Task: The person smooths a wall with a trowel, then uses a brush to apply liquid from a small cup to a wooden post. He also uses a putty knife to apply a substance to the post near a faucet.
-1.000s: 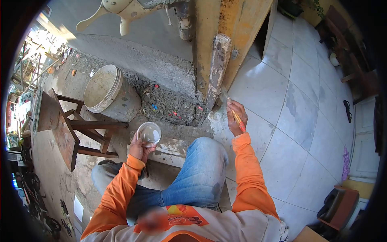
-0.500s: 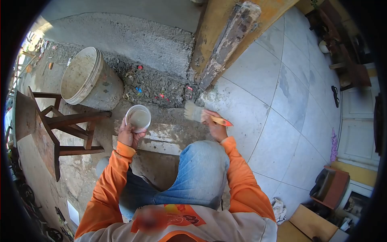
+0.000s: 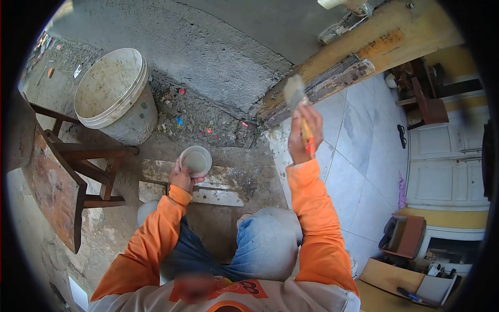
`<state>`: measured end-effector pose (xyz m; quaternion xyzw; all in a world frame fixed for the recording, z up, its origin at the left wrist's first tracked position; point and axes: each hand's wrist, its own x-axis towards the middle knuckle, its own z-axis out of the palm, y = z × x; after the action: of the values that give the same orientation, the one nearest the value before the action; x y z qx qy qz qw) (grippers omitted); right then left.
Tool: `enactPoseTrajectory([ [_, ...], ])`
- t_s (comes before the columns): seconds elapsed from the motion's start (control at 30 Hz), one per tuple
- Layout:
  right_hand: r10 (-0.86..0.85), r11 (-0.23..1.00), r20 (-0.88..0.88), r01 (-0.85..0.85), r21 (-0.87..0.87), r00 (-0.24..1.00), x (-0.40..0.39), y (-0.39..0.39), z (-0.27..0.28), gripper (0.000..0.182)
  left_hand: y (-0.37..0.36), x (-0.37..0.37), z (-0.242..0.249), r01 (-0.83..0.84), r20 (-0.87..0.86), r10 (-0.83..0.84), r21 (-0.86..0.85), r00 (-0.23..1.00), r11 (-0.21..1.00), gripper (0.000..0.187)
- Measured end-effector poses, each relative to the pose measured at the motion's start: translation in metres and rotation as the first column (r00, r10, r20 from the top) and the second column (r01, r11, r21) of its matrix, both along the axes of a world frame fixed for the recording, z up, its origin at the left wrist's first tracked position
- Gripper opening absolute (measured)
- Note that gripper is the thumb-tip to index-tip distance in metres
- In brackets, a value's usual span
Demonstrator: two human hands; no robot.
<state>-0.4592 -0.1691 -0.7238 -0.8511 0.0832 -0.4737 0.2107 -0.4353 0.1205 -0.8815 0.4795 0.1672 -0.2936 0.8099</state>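
Note:
My left hand (image 3: 181, 178) is wrapped around a small round plastic tub (image 3: 209, 162) with greyish liquid inside, held over the worn floor in front of my knees. In my right hand (image 3: 304, 134) is a paintbrush (image 3: 296, 93) with a wooden and orange handle, gripped with its pale bristles pointing up and away from me. The bristles are slightly blurred and overlap the lower wall beside the worn wooden post (image 3: 332, 86). Behind them stretches the rough grey cement wall (image 3: 223, 67).
A dirty bucket (image 3: 130, 117) stands at the left, beside a wooden stool (image 3: 57, 187). Rubble with coloured scraps (image 3: 200, 117) lies along the wall's foot. Pale floor tiles (image 3: 356, 130) spread out to the right, with a white door (image 3: 442, 179) beyond.
My right hand has lifted the paintbrush up and right towards the wall and post, turning its bristles upward. My left hand has shifted slightly right with the tub; the view has turned.

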Motion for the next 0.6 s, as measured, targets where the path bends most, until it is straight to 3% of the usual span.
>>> enactPoseTrajectory([
  [0.1, -0.090, 0.963, 0.232, 0.144, -0.229, 0.968, 0.021, -0.002, 0.066, 0.023, 0.001, 0.010, -0.004, -0.066, 0.026, 0.068, -0.048, 0.997, 0.997, 0.043],
  [0.17, -0.083, 0.938, 0.328, 0.185, -0.292, 0.941, 0.041, -0.011, 0.084, 0.024, 0.003, 0.014, 0.000, -0.073, 0.006, 0.073, 0.014, 0.997, 0.997, 0.044],
  [0.2, -0.089, 0.912, 0.414, 0.241, -0.331, 0.906, 0.050, -0.015, 0.084, 0.024, 0.006, 0.016, -0.004, -0.076, 0.020, 0.076, 0.013, 0.997, 0.997, 0.044],
  [0.23, -0.164, 0.912, 0.379, 0.286, -0.294, 0.911, 0.059, -0.021, 0.074, 0.025, 0.008, 0.019, -0.009, -0.060, 0.031, 0.060, 0.005, 0.998, 0.998, 0.044],
  [0.3, -0.208, 0.835, 0.378, 0.365, -0.412, 0.902, 0.074, -0.027, 0.033, 0.025, 0.015, 0.024, -0.016, -0.025, 0.036, 0.024, 0.012, 0.999, 1.000, 0.044],
  [0.33, -0.188, 0.981, 0.248, 0.192, 0.007, 0.950, 0.075, -0.019, 0.000, 0.026, 0.018, 0.026, -0.017, -0.020, 0.047, 0.019, 0.011, 0.999, 1.000, 0.044],
  [0.37, -0.102, 0.895, 0.142, 0.029, 0.445, 0.985, 0.072, -0.006, -0.031, 0.027, 0.021, 0.026, -0.017, -0.029, 0.051, 0.029, -0.003, 0.998, 1.000, 0.043],
  [0.4, 0.027, 0.253, 0.330, -0.326, 0.911, 0.944, 0.066, 0.006, -0.048, 0.031, 0.021, 0.025, -0.016, -0.040, 0.050, 0.041, -0.020, 0.998, 0.999, 0.043],
  [0.43, -0.023, 0.195, 0.275, -0.266, 0.944, 0.961, 0.066, -0.001, -0.106, 0.028, 0.019, 0.025, -0.016, -0.070, 0.053, 0.071, -0.023, 0.996, 0.997, 0.042],
  [0.47, 0.005, 0.830, -0.015, 0.005, 0.557, 1.000, 0.054, -0.007, -0.146, 0.024, 0.019, 0.028, -0.017, -0.074, 0.063, 0.075, -0.029, 0.995, 0.997, 0.042],
  [0.5, -0.183, 0.968, -0.233, 0.133, -0.214, 0.955, 0.039, -0.006, -0.171, 0.020, 0.018, 0.029, -0.021, -0.054, 0.072, 0.056, -0.033, 0.996, 0.998, 0.042],
  [0.53, -0.170, 0.968, -0.226, 0.119, -0.219, 0.959, 0.030, -0.004, -0.179, 0.020, 0.019, 0.030, -0.024, -0.040, 0.080, 0.043, -0.038, 0.996, 0.998, 0.042],
  [0.6, -0.054, 0.988, -0.508, 0.119, 0.097, 0.860, 0.019, 0.000, -0.183, 0.012, 0.014, 0.037, -0.022, -0.034, 0.087, 0.037, -0.035, 0.996, 0.999, 0.044],
])
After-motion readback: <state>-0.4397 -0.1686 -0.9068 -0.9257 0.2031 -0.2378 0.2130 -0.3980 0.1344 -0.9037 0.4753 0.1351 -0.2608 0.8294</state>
